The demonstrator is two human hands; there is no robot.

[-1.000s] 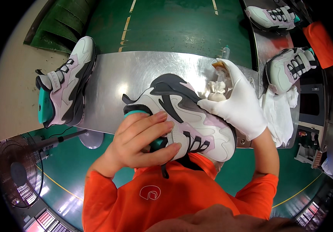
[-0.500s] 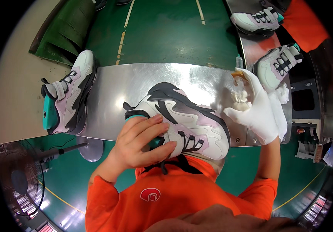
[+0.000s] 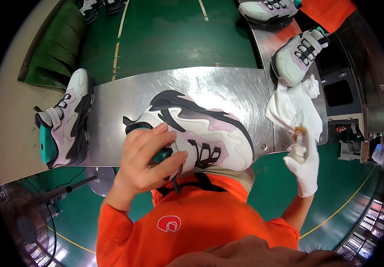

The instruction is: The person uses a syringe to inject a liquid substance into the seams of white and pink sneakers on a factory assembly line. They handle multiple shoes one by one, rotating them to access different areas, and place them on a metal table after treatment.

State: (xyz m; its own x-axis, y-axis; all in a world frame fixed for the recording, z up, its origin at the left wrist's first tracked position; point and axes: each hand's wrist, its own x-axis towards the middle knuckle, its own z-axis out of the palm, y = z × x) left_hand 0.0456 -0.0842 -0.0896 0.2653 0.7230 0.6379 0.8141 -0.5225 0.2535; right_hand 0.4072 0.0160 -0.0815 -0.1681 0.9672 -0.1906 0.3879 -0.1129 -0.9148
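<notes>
My bare left hand (image 3: 145, 160) grips the heel and collar of a white, pink and black sneaker (image 3: 196, 129) lying on its side at the near edge of a metal table (image 3: 210, 84). My right hand (image 3: 304, 162), in a white glove, is off the table's right corner and closed around a small bottle with an orange tip (image 3: 300, 131). That hand sits just below a crumpled white cloth (image 3: 292, 107) and apart from the sneaker.
A matching sneaker (image 3: 65, 124) rests at the table's left end. Two more sneakers (image 3: 296, 53) (image 3: 265, 10) lie on a side table at upper right. A fan on a stand (image 3: 27, 222) is at lower left. Green floor lies beyond the table.
My gloved right hand has left the sneaker's toe and moved right and down past the table corner, still holding the small bottle. My left hand keeps the sneaker.
</notes>
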